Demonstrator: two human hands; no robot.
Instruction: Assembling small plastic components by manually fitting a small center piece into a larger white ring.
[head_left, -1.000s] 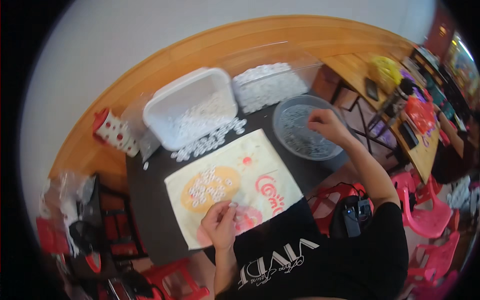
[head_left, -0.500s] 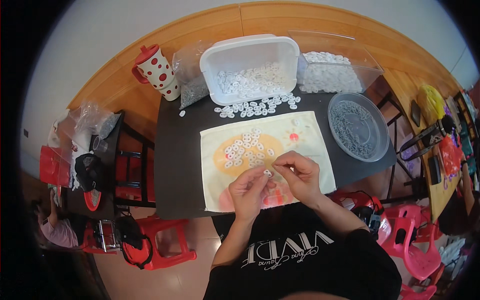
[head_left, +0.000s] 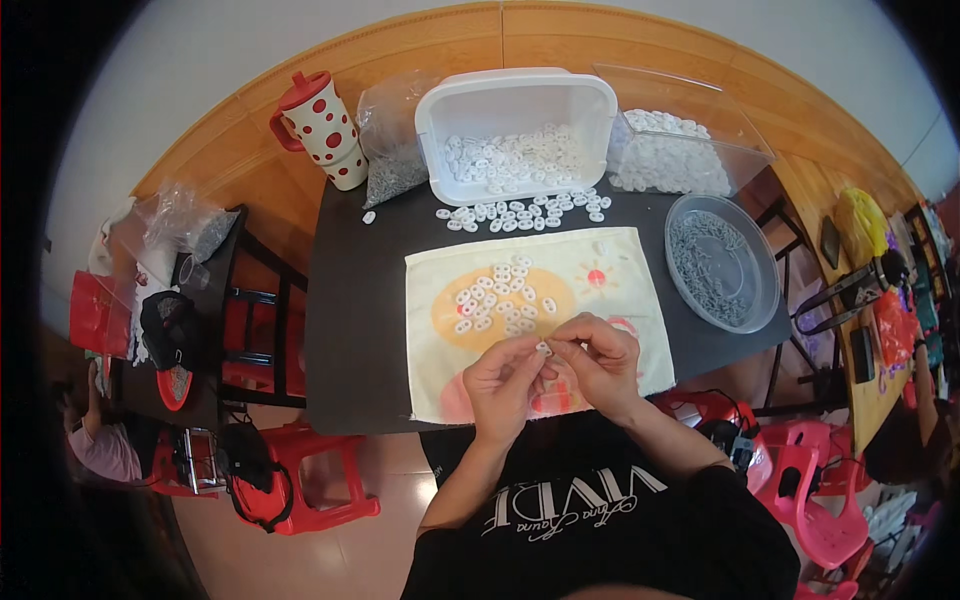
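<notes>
At the near edge of the bench [head_left: 350, 340], the left hand [head_left: 500, 388] pinches 1 small white piece [head_left: 543, 348] between thumb and forefinger, over the cream cloth [head_left: 625, 270]. The right hand [head_left: 605, 365] meets it from the 3 o'clock side, thumb and finger drawn together at the piece; from where I stand I can't tell if it grips anything.

Taking the hands as the middle of the dial, a loose scatter of white oval pieces [head_left: 482, 308] lies at 11 o'clock on the cloth's orange patch, many showing 2 holes. Farther out, at 12, a band of loose ovals [head_left: 525, 213] sits on the dark surface. At 2 there's a round clear tub [head_left: 768, 300] with small grey metal parts in it, and at 10 a stray oval [head_left: 369, 217].

Behind the band, still at 12, stands a white basin [head_left: 515, 88] with a heap of ovals inside. A clear box [head_left: 745, 150] holding more white pieces is at 1, and at 11 a clear bag [head_left: 395, 175] of grey bits leans beside a red-spotted tumbler [head_left: 335, 145]. Far off at 2, a yellow bag [head_left: 862, 230] rests on a wooden bench [head_left: 835, 290].
</notes>
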